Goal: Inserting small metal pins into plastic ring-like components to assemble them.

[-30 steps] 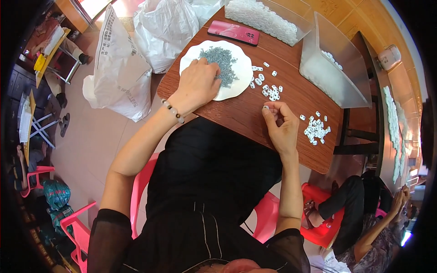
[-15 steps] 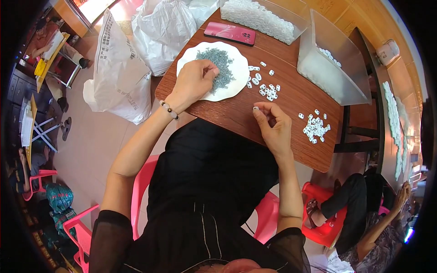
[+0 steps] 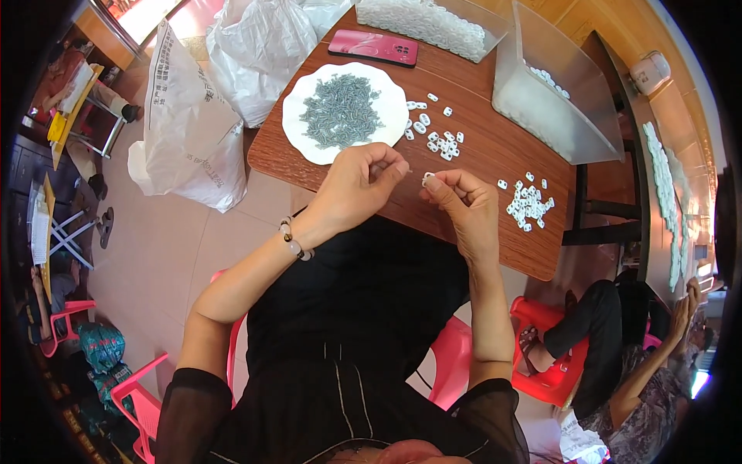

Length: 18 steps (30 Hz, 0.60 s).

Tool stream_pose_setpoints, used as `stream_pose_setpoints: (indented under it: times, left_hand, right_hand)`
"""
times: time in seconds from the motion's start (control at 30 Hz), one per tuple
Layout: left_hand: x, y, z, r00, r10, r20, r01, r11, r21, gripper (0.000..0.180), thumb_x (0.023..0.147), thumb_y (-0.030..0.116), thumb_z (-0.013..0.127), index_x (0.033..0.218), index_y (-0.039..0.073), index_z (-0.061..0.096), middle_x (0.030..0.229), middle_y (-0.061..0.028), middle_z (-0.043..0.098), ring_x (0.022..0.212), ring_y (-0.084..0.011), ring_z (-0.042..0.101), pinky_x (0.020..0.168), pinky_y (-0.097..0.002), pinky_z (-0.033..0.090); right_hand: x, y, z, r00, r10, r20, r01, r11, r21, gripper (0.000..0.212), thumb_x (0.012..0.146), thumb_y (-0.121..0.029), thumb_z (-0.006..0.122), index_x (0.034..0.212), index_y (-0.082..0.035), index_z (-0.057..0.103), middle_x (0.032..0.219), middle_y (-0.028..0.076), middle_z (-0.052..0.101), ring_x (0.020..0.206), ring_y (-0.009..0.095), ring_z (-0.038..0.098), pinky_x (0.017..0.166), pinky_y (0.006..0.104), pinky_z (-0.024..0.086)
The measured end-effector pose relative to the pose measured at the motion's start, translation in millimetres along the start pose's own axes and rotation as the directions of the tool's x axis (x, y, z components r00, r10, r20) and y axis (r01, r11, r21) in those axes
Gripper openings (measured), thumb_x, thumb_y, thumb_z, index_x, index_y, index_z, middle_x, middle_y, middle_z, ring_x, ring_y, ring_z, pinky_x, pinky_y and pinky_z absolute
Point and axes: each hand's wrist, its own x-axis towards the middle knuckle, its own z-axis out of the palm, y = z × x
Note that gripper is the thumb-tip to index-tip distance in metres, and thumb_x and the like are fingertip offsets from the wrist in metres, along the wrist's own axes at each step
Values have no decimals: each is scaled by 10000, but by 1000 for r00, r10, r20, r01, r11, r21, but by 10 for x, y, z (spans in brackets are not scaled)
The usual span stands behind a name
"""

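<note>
I pinch a white piece [image 3: 427, 178] in my right hand [image 3: 474, 207], my left hand [image 3: 357, 188] nearby with fingertips pressed together.

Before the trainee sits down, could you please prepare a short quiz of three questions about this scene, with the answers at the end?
1. True or false: the right hand holds a small white piece at its fingertips.

2. Choose one. What is spread on the scalloped white plate?
a) wooden beads
b) small grey pieces
c) coins

3. Fill in: the pink phone lies on the brown ____.

Key:
1. True.
2. b, small grey pieces.
3. Table.
</note>
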Motion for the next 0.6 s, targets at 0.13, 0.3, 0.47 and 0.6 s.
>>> stream_pose_setpoints:
  times: [0.13,0.3,0.47,0.6]
  left_hand:
    - [-33,1,77,1000,9,13,-9,1000,4,129,910,101,643,898,-27,659,696,14,598,597,-32,424,523,-225,361]
    - [-54,33,115,1000,-4,26,5,1000,-26,132,916,97,637,903,-33,656,707,10,602,596,-31,427,527,-223,363]
    - [-63,68,120,999,-16,35,15,1000,21,133,917,95,637,909,-37,656,707,11,604,603,-26,439,531,-219,374]
    - [-66,73,130,999,-27,31,27,1000,4,136,917,99,638,908,-35,658,703,14,602,597,-21,443,524,-217,374]
  right_hand:
    - [-27,-51,27,1000,1,-27,-1,1000,-10,148,899,-102,684,919,44,690,795,63,702,711,76,646,649,191,496]
    - [-35,-32,-1,999,-30,-29,27,995,-98,143,898,-101,674,908,40,695,760,56,700,690,67,638,628,191,490]
    - [-38,-25,-3,998,-60,-36,53,986,-158,146,894,-109,675,897,35,697,727,52,696,665,62,628,615,199,487]
    - [-41,-21,3,997,-74,-32,67,980,-189,144,888,-111,679,880,32,696,720,52,697,651,61,626,603,203,479]
